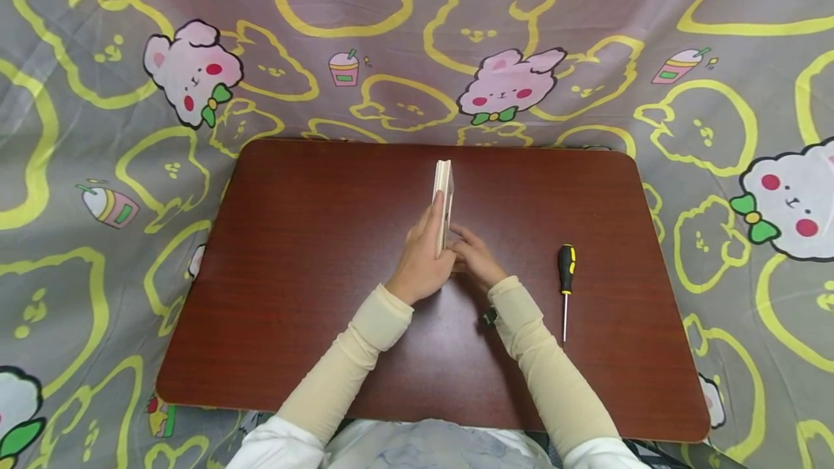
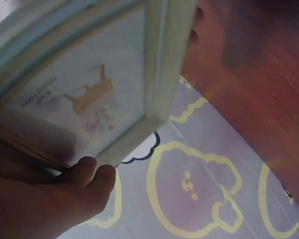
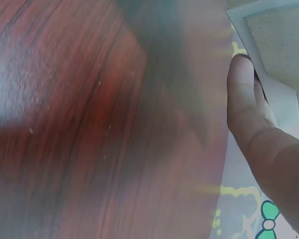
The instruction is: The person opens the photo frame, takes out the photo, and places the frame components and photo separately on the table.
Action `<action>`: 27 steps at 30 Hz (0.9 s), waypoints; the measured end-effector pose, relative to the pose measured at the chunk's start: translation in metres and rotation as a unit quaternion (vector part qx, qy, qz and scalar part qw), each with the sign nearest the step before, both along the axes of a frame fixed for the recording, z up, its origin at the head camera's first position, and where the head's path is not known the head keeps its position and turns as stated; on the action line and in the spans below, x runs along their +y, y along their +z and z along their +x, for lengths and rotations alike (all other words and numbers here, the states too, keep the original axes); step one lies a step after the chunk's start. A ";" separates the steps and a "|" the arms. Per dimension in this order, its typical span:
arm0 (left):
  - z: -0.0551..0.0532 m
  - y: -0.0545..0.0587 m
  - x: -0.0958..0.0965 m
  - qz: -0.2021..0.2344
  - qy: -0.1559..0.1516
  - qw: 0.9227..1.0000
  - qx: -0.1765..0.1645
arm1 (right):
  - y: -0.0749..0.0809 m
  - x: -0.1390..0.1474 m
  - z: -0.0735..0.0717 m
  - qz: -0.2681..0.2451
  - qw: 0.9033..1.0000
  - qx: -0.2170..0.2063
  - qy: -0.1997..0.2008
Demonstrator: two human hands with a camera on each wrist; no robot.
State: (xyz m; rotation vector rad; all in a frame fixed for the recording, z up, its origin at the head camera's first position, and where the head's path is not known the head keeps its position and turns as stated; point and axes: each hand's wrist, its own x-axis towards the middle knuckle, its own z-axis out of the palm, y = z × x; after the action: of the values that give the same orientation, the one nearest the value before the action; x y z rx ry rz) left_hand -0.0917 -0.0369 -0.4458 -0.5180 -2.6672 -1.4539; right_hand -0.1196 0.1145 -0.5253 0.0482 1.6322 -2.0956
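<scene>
A pale picture frame [image 1: 444,178] stands nearly edge-on above the middle of the table. My left hand [image 1: 423,263] grips it from the left, one finger stretched along its side. My right hand [image 1: 478,258] holds it low on the right, its fingertips partly hidden. In the left wrist view, the frame [image 2: 175,55] shows a printed insert [image 2: 119,55] with an orange cart-like drawing and blurred small print, fingers [image 2: 103,181] at its edge. From the right wrist, a plain beige panel [image 3: 284,45] appears inside the border, with a finger [image 3: 241,82] against the frame's edge.
A black and yellow screwdriver [image 1: 567,270] lies on the table to the right, its shaft towards me. The reddish-brown table [image 1: 293,237] has rounded corners. Patterned grey cloth [image 1: 404,20] hangs behind it and along both sides.
</scene>
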 end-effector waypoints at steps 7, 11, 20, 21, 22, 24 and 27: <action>-0.001 0.001 -0.009 -0.016 0.007 1.000 -0.018 | 0.001 0.006 0.001 0.049 0.999 0.007 0.004; -0.003 0.000 -0.014 -0.016 0.032 0.999 -0.009 | 0.004 0.009 0.002 0.070 0.997 0.004 -0.015; -0.005 -0.004 -0.021 -0.054 0.092 0.993 0.048 | 0.008 0.017 0.000 0.136 0.988 0.049 -0.052; -0.005 -0.004 -0.021 -0.061 0.098 0.992 0.053 | 0.009 0.018 0.000 0.144 0.987 0.053 -0.055; -0.006 -0.005 -0.022 -0.066 0.102 0.991 0.056 | 0.010 0.019 0.000 0.151 0.985 0.058 -0.056; -0.007 -0.006 -0.023 -0.079 0.111 0.989 0.059 | 0.011 0.021 0.001 0.166 0.982 0.066 -0.058; -0.008 -0.007 -0.026 -0.089 0.118 0.988 0.052 | 0.013 0.023 0.001 0.184 0.978 0.073 -0.062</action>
State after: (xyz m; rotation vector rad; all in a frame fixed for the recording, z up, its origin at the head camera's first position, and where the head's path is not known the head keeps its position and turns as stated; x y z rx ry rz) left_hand -0.0997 -0.0626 -0.4532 -0.2676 -2.6811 -1.1024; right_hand -0.1185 0.1371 -0.5120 0.1228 2.1380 -1.8930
